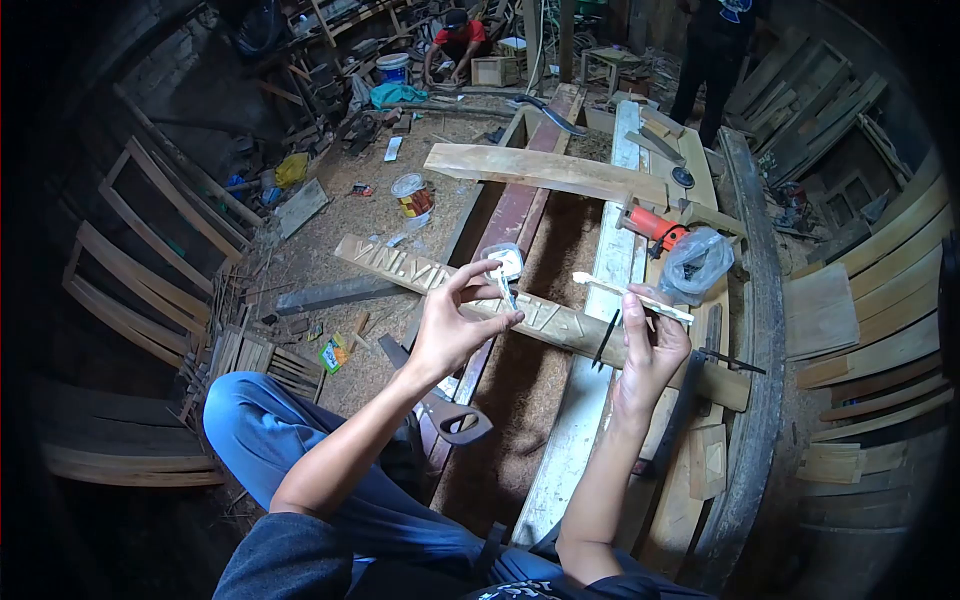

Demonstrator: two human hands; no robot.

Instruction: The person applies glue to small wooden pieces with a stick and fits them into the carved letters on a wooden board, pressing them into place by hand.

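Head view: I've got the right hand [648,352] pinching a stick [603,286], tip aimed left at the tub [519,266] my left hand [455,325] pinches

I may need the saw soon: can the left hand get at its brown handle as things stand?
Probably yes: the saw handle shows uncovered near the left hand, though that hand holds a small container it might need to release.
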